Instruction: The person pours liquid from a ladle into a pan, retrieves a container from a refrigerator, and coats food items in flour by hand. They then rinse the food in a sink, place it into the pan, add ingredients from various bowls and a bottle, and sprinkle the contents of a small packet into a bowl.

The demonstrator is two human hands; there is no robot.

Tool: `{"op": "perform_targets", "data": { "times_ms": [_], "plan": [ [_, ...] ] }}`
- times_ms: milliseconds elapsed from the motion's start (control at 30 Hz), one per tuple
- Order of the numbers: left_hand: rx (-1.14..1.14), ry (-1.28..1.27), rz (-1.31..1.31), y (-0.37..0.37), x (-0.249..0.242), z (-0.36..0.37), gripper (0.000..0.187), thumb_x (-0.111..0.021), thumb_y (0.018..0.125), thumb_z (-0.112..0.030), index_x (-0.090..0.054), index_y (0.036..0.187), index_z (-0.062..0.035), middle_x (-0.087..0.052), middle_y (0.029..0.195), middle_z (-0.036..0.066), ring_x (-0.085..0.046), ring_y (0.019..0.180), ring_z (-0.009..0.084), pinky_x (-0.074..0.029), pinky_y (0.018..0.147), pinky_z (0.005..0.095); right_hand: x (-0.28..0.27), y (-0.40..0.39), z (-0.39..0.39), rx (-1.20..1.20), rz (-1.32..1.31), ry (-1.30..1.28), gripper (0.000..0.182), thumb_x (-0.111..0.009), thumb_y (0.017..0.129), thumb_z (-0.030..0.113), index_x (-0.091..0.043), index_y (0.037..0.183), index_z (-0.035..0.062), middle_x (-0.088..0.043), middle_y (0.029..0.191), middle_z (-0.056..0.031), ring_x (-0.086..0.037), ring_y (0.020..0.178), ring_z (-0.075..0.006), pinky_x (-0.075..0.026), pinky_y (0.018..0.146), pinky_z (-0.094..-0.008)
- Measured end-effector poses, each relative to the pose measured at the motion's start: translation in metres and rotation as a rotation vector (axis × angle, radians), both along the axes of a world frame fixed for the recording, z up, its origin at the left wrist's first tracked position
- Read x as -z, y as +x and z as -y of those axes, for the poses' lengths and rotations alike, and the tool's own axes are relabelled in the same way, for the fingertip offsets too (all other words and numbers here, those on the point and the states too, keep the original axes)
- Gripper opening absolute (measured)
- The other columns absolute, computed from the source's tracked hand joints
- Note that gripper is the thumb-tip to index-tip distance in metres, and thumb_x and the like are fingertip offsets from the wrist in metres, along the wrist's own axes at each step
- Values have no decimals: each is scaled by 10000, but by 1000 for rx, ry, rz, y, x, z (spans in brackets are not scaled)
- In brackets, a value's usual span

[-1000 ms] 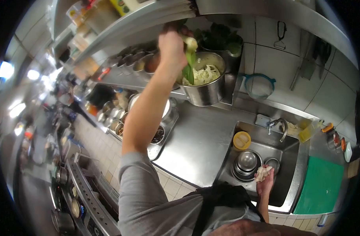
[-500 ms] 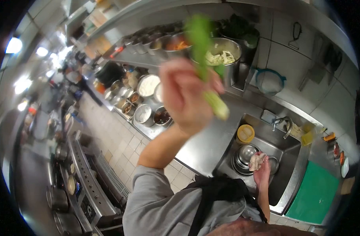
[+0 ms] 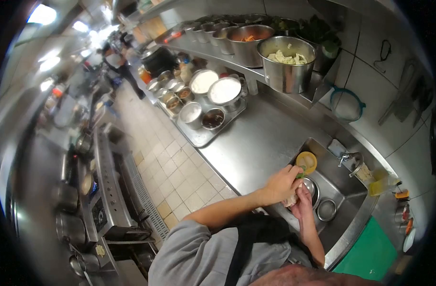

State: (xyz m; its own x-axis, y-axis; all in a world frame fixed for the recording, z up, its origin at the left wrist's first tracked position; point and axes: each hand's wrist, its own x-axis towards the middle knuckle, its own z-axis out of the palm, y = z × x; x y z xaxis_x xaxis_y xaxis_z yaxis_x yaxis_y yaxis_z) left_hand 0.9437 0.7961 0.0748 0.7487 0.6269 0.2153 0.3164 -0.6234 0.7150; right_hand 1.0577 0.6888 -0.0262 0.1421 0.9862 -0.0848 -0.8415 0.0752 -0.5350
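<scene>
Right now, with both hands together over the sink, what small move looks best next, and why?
Probably lower both hands a little toward the bowls in the sink. The left hand and right hand meet just above them, a green vegetable piece and a pale lump between them, so anything that drops should land in the sink, not on the counter.

pale lump (image 3: 290, 200) mostly hidden between left hand (image 3: 281, 183) and right hand (image 3: 302, 202), grip unclear
</scene>
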Motion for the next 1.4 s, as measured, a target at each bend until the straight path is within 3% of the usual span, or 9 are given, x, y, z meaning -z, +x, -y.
{"op": "perform_targets", "data": {
  "times_ms": [200,267,467,600,633,867,1133,1300,1400],
  "plan": [
    [76,-283,130,-11,21,-9,362,-570,941,-113,-519,1297,-69,-541,1204,223,-546,1125,421,-459,941,486,8,-19,-11,136,40,-122,421,-607,968,145,-515,1369,57,-621,1267,-92,-637,1116,-233,-527,964,-400],
    [164,-109,90,-16,14,-25,393,-566,946,-125,-520,1334,-83,-500,1305,215,-488,1242,413,-371,1062,560,4,-28,-19,172,36,-111,428,-627,952,137,-522,1359,56,-620,1277,-95,-617,1161,-246,-504,1007,-424],
    [305,9,268,-83,-26,-116,415,-573,958,-183,-531,1364,-106,-438,1424,216,-415,1332,429,-235,1173,581,-10,-70,-66,369,62,-114,480,-629,935,146,-481,1386,77,-609,1281,-95,-646,1090,-237,-609,787,-377],
    [392,-67,348,-133,-59,-197,361,-611,940,-141,-593,1295,-79,-533,1358,179,-521,1255,366,-412,1059,486,-2,-103,-80,677,49,-293,370,-609,967,281,-547,1307,148,-634,1218,-54,-639,1056,-190,-583,760,-322],
    [360,26,416,-140,-70,-213,326,-652,916,-114,-633,1238,-65,-608,1262,155,-596,1152,337,-494,940,412,2,-111,-77,705,41,-293,370,-609,967,281,-547,1307,148,-634,1218,-54,-639,1056,-190,-583,760,-322],
    [289,219,530,-160,-153,-315,226,-743,837,-53,-707,1060,-59,-717,942,104,-684,785,241,-545,683,328,13,-118,-84,989,-24,-322,259,-589,983,302,-603,1183,138,-675,1080,-29,-646,950,-160,-543,781,-321],
    [-110,360,225,-207,-229,-432,194,-694,920,-98,-703,1088,-2,-727,913,69,-647,792,97,-528,684,235,28,-73,-109,1041,-70,-177,233,-576,999,258,-586,1180,112,-675,1096,-71,-657,1002,-176,-569,810,-341],
    [-211,571,108,-215,-264,-564,245,-662,912,-184,-702,1079,-10,-738,944,134,-704,862,187,-538,780,315,20,-74,-119,1216,-38,-107,267,-581,988,272,-597,1198,107,-673,1093,-87,-661,950,-197,-561,778,-335],
    [-256,652,157,-213,-277,-673,287,-651,882,-232,-718,1100,-58,-737,997,154,-711,919,287,-528,815,376,38,-78,-95,955,-104,195,325,-558,1009,275,-574,1245,52,-655,1105,-126,-661,882,-224,-576,726,-328]
  ]
}}
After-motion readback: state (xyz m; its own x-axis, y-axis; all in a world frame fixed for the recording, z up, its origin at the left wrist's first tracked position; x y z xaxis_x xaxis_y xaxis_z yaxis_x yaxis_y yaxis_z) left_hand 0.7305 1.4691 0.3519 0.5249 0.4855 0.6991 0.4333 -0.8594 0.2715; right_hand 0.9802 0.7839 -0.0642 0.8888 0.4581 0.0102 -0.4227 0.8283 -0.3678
